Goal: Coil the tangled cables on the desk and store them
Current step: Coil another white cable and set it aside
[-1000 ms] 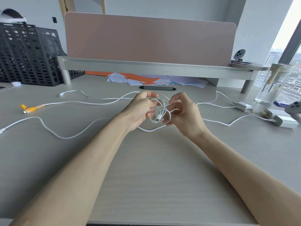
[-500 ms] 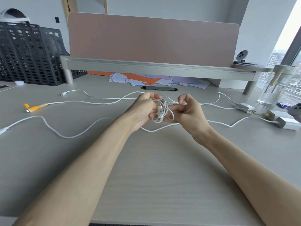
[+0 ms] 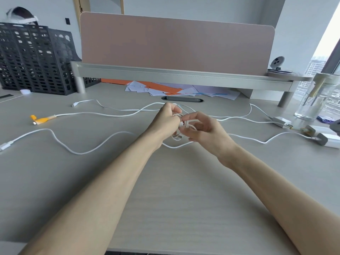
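Note:
A small coil of white cable hangs between my two hands above the middle of the desk. My left hand grips the coil's left side, and my right hand pinches it at the plug end. A loose white cable snakes across the desk to the left. Another white cable with an orange-yellow plug end lies further back on the left. More white cable runs right toward white chargers.
A black mesh file rack stands at the back left. A grey monitor shelf with a pink divider spans the back, with loose papers under it. A clear bottle stands at the right edge.
Both hands have stayed together on the coil. My right fingers have shifted down and closed more around the loops; the coil looks tighter.

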